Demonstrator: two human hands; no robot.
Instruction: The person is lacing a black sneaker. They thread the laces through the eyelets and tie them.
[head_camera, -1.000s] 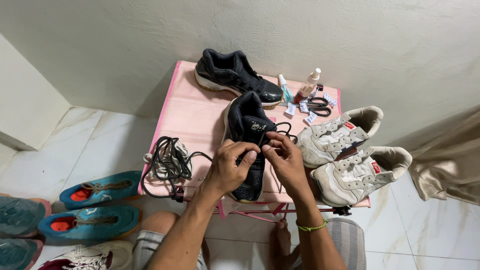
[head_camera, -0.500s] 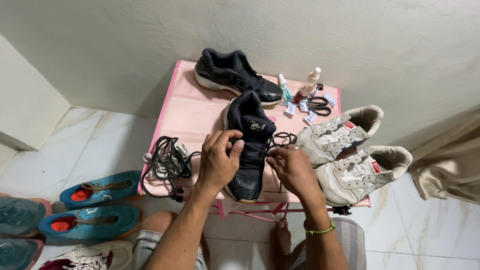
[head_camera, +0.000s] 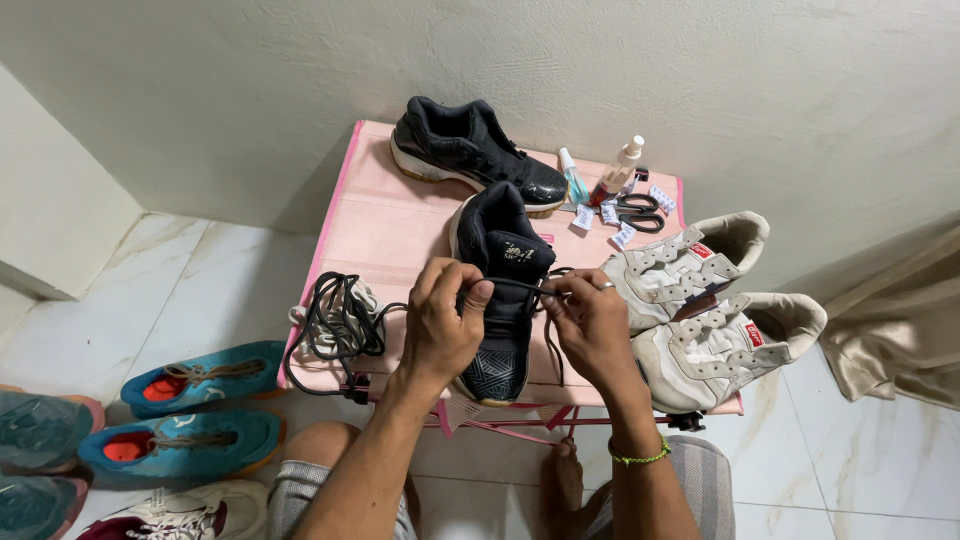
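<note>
Both of your hands are on the black shoe (head_camera: 497, 300) that sits toe-toward-you in the middle of the pink bench (head_camera: 385, 220). Your left hand (head_camera: 445, 325) is curled over the shoe's left side, fingers bent and thumb tip pinching a black lace (head_camera: 520, 287) right at the eyelets. Your right hand (head_camera: 590, 325) is closed on the other end of that lace, so it runs taut across the tongue between the two hands — neither one is relaxed or open.

Around it: the matching black shoe (head_camera: 470, 150) lies further back on the bench near the wall, and a bundle of loose laces (head_camera: 335, 320) sits at the bench's left edge, just beside your left hand. On the right there's a pair of pale grey sneakers (head_camera: 700, 300), the nearer one almost touching your right hand. Scissors (head_camera: 635, 210) and two small bottles (head_camera: 600, 175) sit at the back — blue shoes (head_camera: 195, 405) are down on the floor to your left.
</note>
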